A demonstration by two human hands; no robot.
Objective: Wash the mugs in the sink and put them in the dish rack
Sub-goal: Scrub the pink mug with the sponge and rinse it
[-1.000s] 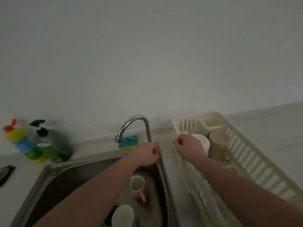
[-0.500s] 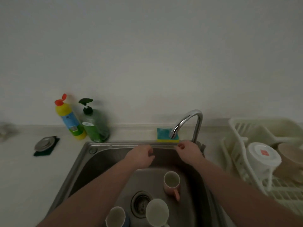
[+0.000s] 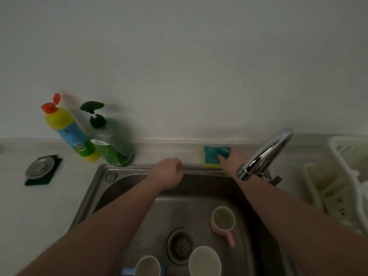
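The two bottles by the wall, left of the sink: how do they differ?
The yellow bottle is slim, and its red flip cap stands open; the green bottle is wider and rounder, with a dark pump on top. The yellow bottle looks solid in colour with a blue label, while the green bottle looks see-through with a small white label. The yellow bottle stands left of the green bottle. Both stand on the counter against the wall.

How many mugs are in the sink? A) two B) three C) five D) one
B: a pink mug, a white mug and a blue mug stand around the drain in the sink.
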